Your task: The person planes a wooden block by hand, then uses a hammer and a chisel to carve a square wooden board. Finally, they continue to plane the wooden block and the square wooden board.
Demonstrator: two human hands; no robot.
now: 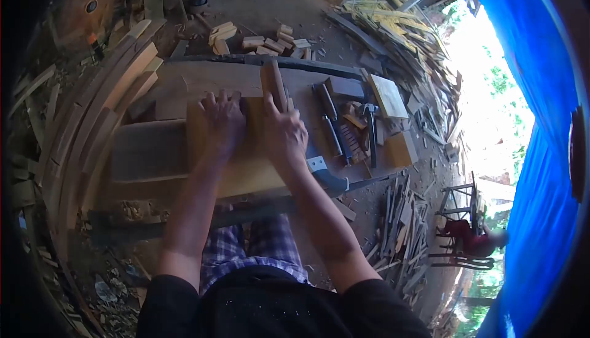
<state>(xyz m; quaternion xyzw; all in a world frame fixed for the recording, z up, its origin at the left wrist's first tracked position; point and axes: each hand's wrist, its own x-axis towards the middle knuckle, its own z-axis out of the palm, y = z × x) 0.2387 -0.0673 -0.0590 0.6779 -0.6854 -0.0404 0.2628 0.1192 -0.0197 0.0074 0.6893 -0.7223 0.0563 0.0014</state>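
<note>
My right hand (287, 136) grips a long brown wooden block (270, 80), which stands tilted away from me; its underside is hidden. Beside it, my left hand (225, 118) lies on a wooden board (196, 130) with its fingers apart and bent near the far edge. Under my wrists a paler wooden surface (258, 175) stretches across the workbench (227, 74). Right of my right hand lie a hammer (371, 123), long narrow tools (332, 132) and a blue-grey handled tool (330, 181) with a pale plate.
A square pale board (387, 95) and a wooden block (402, 147) sit at the bench's right end. Long planks (92, 110) are stacked at left. Cut blocks (270, 44) and scrap piles (399, 221) lie on the ground. A person (473, 239) sits near a blue tarp (534, 184).
</note>
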